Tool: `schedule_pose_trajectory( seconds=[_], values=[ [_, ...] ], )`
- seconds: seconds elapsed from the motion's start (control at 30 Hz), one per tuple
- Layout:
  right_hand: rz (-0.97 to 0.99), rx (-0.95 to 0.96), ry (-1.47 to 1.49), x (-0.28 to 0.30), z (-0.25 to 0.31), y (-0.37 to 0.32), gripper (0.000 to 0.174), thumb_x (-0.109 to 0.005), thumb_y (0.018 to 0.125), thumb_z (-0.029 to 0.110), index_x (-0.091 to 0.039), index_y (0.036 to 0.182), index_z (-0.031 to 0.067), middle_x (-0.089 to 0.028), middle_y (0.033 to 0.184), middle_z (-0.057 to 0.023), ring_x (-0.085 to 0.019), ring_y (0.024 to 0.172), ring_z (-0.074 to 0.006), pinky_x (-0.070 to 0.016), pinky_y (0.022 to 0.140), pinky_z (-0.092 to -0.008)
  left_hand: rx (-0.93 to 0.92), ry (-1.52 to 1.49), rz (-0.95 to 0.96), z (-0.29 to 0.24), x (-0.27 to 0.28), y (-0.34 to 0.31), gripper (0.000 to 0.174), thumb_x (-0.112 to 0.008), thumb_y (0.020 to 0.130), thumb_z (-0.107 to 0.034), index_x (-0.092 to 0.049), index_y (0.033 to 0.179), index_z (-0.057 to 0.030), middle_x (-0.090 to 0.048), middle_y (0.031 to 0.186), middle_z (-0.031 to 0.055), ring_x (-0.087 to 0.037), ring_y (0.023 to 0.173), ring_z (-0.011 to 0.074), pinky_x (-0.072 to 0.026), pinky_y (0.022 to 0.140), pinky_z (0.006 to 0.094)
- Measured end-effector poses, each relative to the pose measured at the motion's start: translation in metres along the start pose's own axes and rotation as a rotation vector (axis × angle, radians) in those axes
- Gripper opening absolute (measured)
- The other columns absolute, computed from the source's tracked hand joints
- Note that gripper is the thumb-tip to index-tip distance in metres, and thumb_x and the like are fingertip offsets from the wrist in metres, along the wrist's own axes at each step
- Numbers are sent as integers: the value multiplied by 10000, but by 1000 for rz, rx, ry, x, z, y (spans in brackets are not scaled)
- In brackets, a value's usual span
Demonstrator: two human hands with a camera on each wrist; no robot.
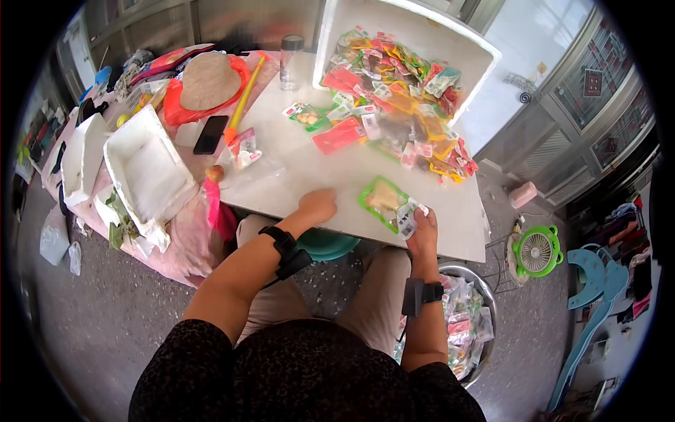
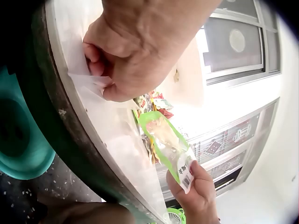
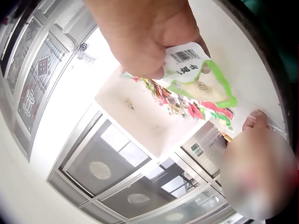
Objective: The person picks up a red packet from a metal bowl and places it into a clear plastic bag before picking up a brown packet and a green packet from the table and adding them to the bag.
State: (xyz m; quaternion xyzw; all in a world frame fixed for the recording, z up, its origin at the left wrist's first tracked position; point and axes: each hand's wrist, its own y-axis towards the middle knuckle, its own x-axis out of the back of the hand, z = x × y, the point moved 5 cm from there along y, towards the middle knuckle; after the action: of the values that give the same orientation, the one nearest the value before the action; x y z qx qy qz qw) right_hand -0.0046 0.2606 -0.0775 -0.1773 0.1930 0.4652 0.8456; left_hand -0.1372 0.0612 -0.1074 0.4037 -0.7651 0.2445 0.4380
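Observation:
My right hand (image 1: pixel 423 235) pinches the white printed end of a green-edged food packet (image 1: pixel 383 198), holding it near the table's front edge. Pale food shows through its clear window, and a barcode (image 3: pixel 184 56) is visible in the right wrist view. To the left of it, my left hand (image 1: pixel 318 205) is at the table edge with its fingers curled. In the left wrist view, the thumb and fingers pinch a thin, see-through plastic bag (image 2: pixel 86 83); most of that bag blends into the pale tabletop.
Colourful food packets (image 1: pixel 401 91) spill from a tipped white foam box (image 1: pixel 485 53) onto the table. A clear bottle (image 1: pixel 290 63), black phone (image 1: pixel 211 135) and yellow-orange stick (image 1: pixel 246 95) lie leftward. Below right stands a metal basin (image 1: pixel 492 302) of packets; a teal basin (image 1: pixel 327 246) sits under the table.

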Motion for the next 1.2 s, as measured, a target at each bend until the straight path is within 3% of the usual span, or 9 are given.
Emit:
schedule_pose_trajectory(
  seconds=[0.37,0.43,0.67,0.87,1.03,1.2],
  values=[
    [18,-57,-67,8,-34,-7,86,-385,837,88,-400,908,42,-513,869,-117,-558,764,-258,-505,615,-446,-42,-167,-27,-21,-7,-6,291,-506,691,-152,-512,961,-45,-579,813,123,-554,765,270,-425,657,345],
    [17,-65,-59,12,-35,-5,78,-393,831,78,-409,893,33,-515,844,-108,-559,737,-244,-504,605,-412,-38,-215,-11,-19,-6,-4,310,-510,696,-149,-508,983,-33,-581,810,125,-560,749,261,-427,649,334],
    [-15,-111,-93,15,-21,-5,52,-430,805,52,-438,853,33,-515,745,-61,-535,638,-154,-474,580,-303,-75,-340,-61,-13,-9,-1,268,-521,700,-146,-525,938,-22,-579,776,118,-561,699,230,-428,606,314],
    [65,-145,-132,9,-30,1,55,-422,800,41,-466,831,30,-532,717,-61,-551,625,-151,-483,551,-291,-98,-264,-101,-22,-8,-8,205,-488,711,-133,-527,884,-32,-567,767,136,-549,715,270,-425,609,347],
    [-29,-109,-89,10,-33,4,74,-409,810,40,-440,872,14,-532,762,-79,-552,630,-162,-488,564,-299,-189,-66,-170,-46,9,-29,165,-455,696,-109,-519,831,-39,-542,766,150,-516,746,320,-412,616,406],
    [-102,-62,75,-12,-54,-4,90,-396,826,49,-423,898,2,-517,810,-90,-546,693,-185,-480,609,-317,-277,-119,-262,-57,-1,-30,159,-454,691,-104,-516,824,-44,-527,746,143,-511,726,323,-409,609,413]
  ],
)
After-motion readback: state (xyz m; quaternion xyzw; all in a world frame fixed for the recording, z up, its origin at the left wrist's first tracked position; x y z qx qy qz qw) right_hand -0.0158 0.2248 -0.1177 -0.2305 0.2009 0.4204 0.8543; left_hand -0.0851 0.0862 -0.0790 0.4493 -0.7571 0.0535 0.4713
